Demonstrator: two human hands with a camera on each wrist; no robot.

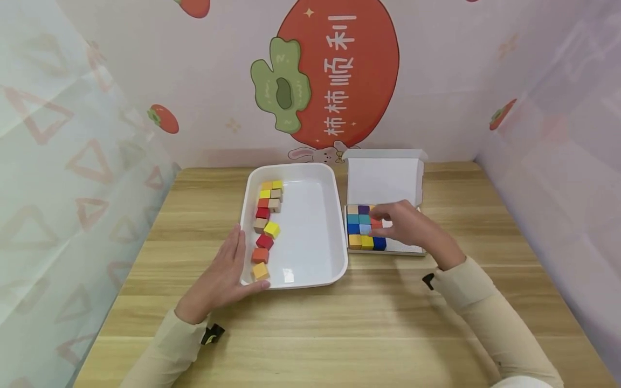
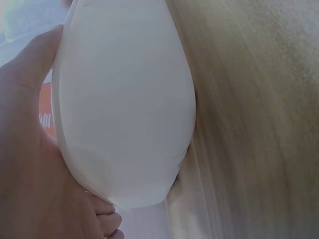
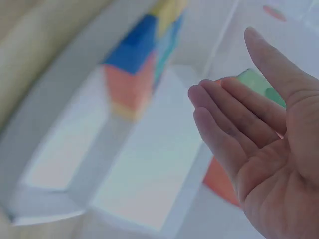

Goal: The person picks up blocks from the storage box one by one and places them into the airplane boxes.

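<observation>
Head view: Wooden table [image 1: 339, 334], lower frame; persimmon-print backdrop [image 1: 364, 86] behind. White tray [image 1: 310, 231], centre, long axis running up and down the frame. Wooden cubes in the tray [image 1: 261, 226]: red, orange, yellow and plain, in an uneven column along the left wall, the lower ones turned at angles. White box [image 1: 398, 246], right of the tray, near it, longer side to side; lid [image 1: 385, 180] raised toward the backdrop. Cubes in the box [image 1: 365, 229]: close rows at the left end, faces square to the walls, partly covered by the right hand [image 1: 405, 223], whose thumb and forefinger stand parted and bent above them. Left hand [image 1: 223, 269], spread over the tray's lower-left corner, fingers along the side, thumb on the near rim.

Left wrist view: Tray's outer wall fills the centre; thumb at upper left and fingertips at lower left touch its rim.

Right wrist view: Hand at right, palm bare, fingers slightly bent, thumb apart. Box, blurred, slants across the left; cubes at upper centre.
</observation>
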